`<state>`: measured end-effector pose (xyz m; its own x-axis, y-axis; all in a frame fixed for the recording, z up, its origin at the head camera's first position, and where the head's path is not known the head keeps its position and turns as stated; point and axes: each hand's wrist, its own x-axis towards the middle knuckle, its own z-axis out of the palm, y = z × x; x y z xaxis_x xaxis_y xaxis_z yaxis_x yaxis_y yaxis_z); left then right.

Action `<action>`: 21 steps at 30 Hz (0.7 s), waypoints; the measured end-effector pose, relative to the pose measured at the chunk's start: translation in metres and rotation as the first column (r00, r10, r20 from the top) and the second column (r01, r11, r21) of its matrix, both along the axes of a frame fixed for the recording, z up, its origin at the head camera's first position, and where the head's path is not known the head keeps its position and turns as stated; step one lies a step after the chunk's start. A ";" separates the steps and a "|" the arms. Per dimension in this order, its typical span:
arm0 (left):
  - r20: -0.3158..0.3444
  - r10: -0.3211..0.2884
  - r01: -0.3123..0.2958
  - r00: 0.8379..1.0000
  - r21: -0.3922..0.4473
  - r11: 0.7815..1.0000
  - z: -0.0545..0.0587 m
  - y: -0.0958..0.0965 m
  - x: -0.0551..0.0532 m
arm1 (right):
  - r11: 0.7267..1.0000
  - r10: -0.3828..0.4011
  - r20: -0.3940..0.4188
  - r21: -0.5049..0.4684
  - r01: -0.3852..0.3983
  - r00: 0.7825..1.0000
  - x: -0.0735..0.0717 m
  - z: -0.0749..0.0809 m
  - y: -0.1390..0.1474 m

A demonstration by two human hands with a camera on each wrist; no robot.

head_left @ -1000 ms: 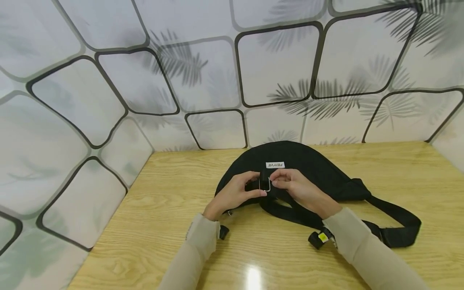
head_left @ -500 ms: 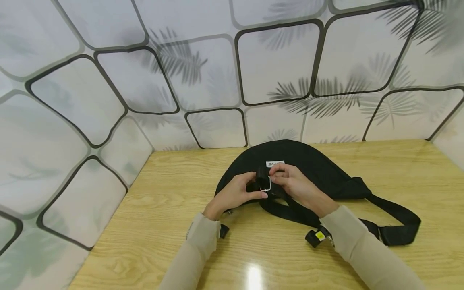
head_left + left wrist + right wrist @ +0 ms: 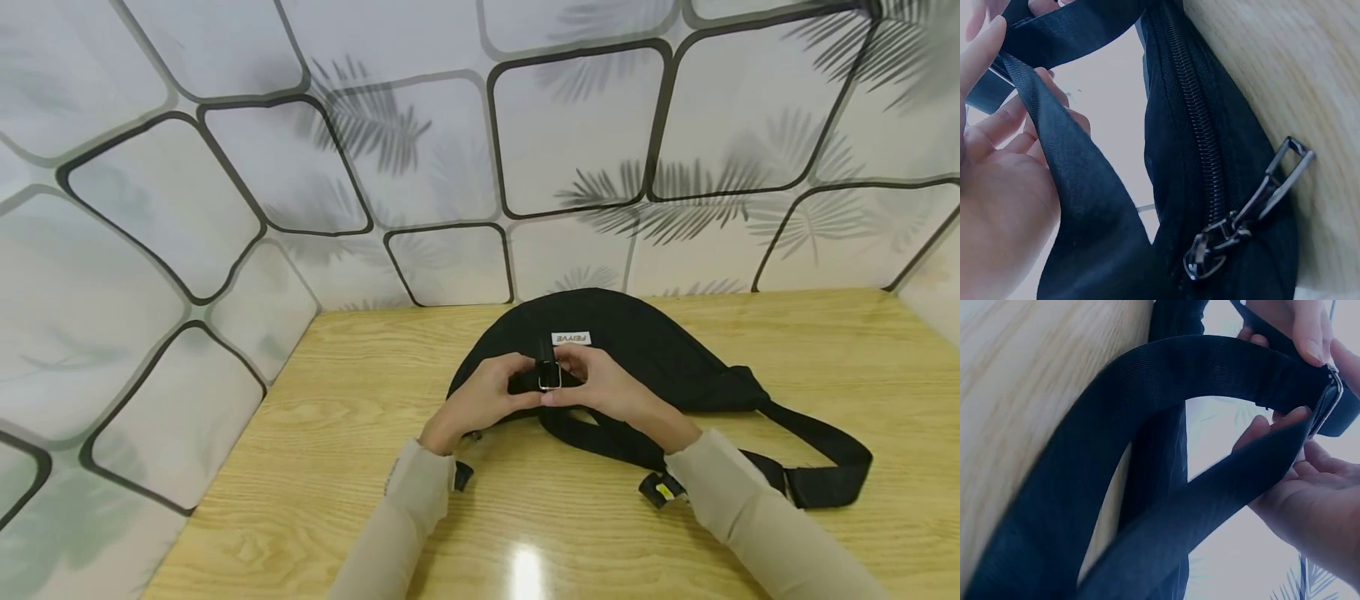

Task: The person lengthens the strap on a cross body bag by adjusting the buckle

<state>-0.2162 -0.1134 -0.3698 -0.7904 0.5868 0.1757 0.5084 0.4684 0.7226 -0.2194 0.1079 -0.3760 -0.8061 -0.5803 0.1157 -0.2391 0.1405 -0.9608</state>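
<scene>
A black waist bag (image 3: 645,333) lies on the table, its white label (image 3: 572,338) facing up. Above its front, both hands are at a metal strap buckle (image 3: 550,387) on the black strap (image 3: 1204,369). My left hand (image 3: 483,393) pinches the strap at the buckle's left side. From the right, my right hand (image 3: 618,385) grips the strap and buckle, its thumb by the lower edge, close to the left thumb. A strap end stands up through the buckle. In the left wrist view, a strap length (image 3: 1085,187) runs past the left palm. Some fingertips are hidden behind the strap.
The bag's zipper (image 3: 1200,137) and metal zipper pull (image 3: 1279,178) show in the left wrist view. More strap (image 3: 825,487) loops over the wooden table (image 3: 337,500) at right. Patterned walls (image 3: 442,158) stand behind and at left.
My right fingers have moved from the buckle's upper right corner to close around its right side, thumb now lower. The strap end in the buckle has shifted. My left hand has barely moved.
</scene>
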 end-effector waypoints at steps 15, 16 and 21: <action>0.000 -0.004 0.004 1.000 0.007 1.000 0.001 -0.001 0.002 | 0.996 -0.046 -0.115 0.068 0.054 0.992 0.001 0.001 0.003; -0.005 -0.007 0.007 1.000 0.006 1.000 0.001 -0.001 0.002 | 0.996 -0.042 -0.117 0.072 0.051 0.992 0.001 0.001 0.004; -0.042 -0.023 0.023 0.999 -0.006 1.000 -0.001 -0.003 0.001 | 0.997 -0.025 -0.121 0.075 0.035 0.992 0.000 0.001 0.006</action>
<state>-0.2149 -0.1167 -0.3703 -0.7688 0.6055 0.2058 0.5491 0.4601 0.6977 -0.2192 0.1137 -0.3754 -0.8062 -0.5672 0.1686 -0.3468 0.2220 -0.9113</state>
